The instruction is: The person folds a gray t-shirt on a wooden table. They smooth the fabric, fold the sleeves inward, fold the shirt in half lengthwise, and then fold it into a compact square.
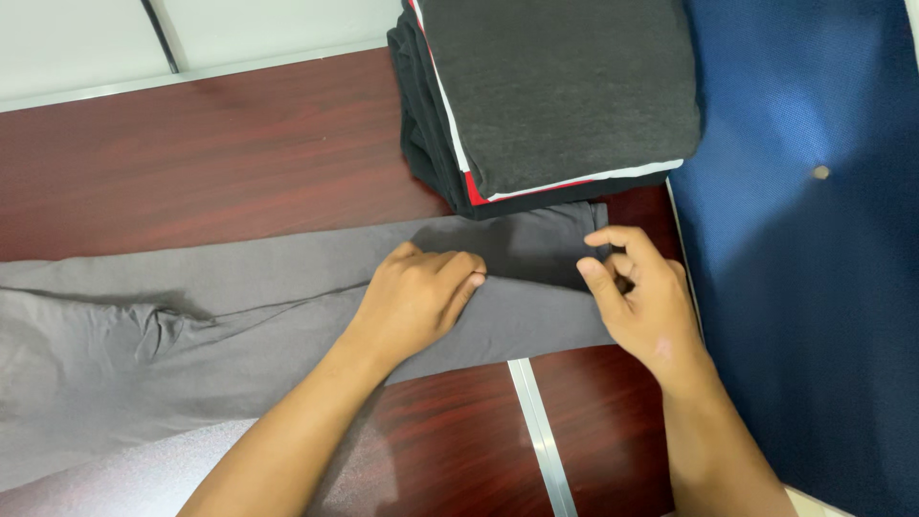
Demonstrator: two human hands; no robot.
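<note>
Across the middle of the frame a grey garment [239,316] lies flat on the dark red table [191,153], the left hand [416,297] pressing it down with fingers together to anchor it while the right hand [637,297] pinches its right end, just below a stack of folded clothes [555,96].

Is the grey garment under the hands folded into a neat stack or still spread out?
Spread out: the grey garment lies long across the table, rumpled at left, unlike the folded pile.

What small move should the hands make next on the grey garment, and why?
Probably fold the end leftward: the right hand pinches the edge of the grey garment, while the left hand presses flat beside it, seemingly marking a fold line.
</note>
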